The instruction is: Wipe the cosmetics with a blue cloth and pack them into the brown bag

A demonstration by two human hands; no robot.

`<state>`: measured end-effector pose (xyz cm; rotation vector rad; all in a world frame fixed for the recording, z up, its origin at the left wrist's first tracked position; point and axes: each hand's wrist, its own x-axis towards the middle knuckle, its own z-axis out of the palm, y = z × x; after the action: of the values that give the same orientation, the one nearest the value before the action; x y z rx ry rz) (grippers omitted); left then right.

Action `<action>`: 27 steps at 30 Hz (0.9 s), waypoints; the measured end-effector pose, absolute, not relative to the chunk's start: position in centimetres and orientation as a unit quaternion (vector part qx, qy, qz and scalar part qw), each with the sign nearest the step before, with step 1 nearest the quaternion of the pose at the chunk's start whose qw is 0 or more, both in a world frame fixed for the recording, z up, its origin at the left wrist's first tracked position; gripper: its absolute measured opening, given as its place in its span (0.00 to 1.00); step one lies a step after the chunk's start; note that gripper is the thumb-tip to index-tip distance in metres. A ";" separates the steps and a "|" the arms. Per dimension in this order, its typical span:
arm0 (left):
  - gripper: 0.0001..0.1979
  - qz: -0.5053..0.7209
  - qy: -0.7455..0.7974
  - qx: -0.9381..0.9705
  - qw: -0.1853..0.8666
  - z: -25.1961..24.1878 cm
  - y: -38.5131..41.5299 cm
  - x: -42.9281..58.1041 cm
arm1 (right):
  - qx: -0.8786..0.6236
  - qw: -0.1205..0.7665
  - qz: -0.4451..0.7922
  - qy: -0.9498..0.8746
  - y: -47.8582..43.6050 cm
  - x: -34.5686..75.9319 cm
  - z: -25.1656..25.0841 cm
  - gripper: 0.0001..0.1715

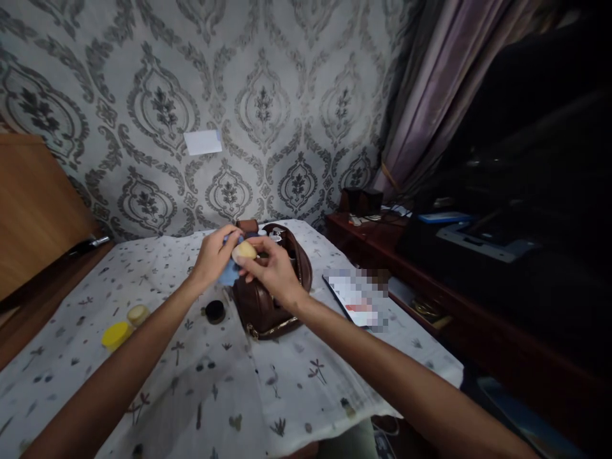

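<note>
Lying around the person's hands on the desk (pixel 229 382) are several small things: a black round container (pixel 215 312) just left of the brown bag (pixel 258 306), and, farther left, a yellow lid (pixel 115 334) near a pale rounded object (pixel 138 314), both close by the left forearm. The bag stands unzipped beneath the hands, a few items showing in its mouth, and the right forearm crosses in front of part of it. To its right lies a flat screen device (pixel 340 294), its display partly blurred into blocks. Between the two hands, above the bag's left side, is a pale yellow piece (pixel 245 250); the right hand (pixel 277 268) has its grip closed on it, thumb and fingers pinching it. The left hand (pixel 215 252) has its grip closed on a blue cloth (pixel 228 273), which hangs below the fingers; most of the cloth is covered by the hands, so its shape cannot be made out. The bag's contents are too small and shaded to name, and the far right sinks into darkness. White cloth printed with plants and birds covers the desk. Behind it rises a wall (pixel 262 95) in grey damask paper bearing a white card (pixel 203 142), with a wooden panel (pixel 43 210) at left and a mauve curtain (pixel 430 89) at right.
</note>
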<state>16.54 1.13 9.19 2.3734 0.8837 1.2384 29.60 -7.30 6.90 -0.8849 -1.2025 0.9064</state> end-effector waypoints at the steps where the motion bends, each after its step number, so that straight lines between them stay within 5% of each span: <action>1: 0.16 0.411 0.310 0.848 0.126 9.5 1.9 17.1 | -0.391 0.644 0.403 -0.519 -6.7 30.3 7.1 0.27; 9: 0.16 0.168 0.329 0.927 -0.071 10.1 4.1 19.1 | -0.502 0.614 0.263 -0.549 -2.5 34.3 8.2 0.19; 20: 0.16 0.111 0.297 0.943 -0.101 10.3 3.8 18.5 | -0.692 0.214 -0.076 -0.685 -1.0 35.4 9.7 0.19; 27: 0.15 0.125 0.312 0.936 -0.109 9.7 3.8 18.5 | -0.682 0.118 -0.129 -0.710 -1.3 34.9 10.6 0.16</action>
<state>18.53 3.76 9.67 3.1634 1.0533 0.4212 34.91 -1.32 10.57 -1.9959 -2.0774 -0.3788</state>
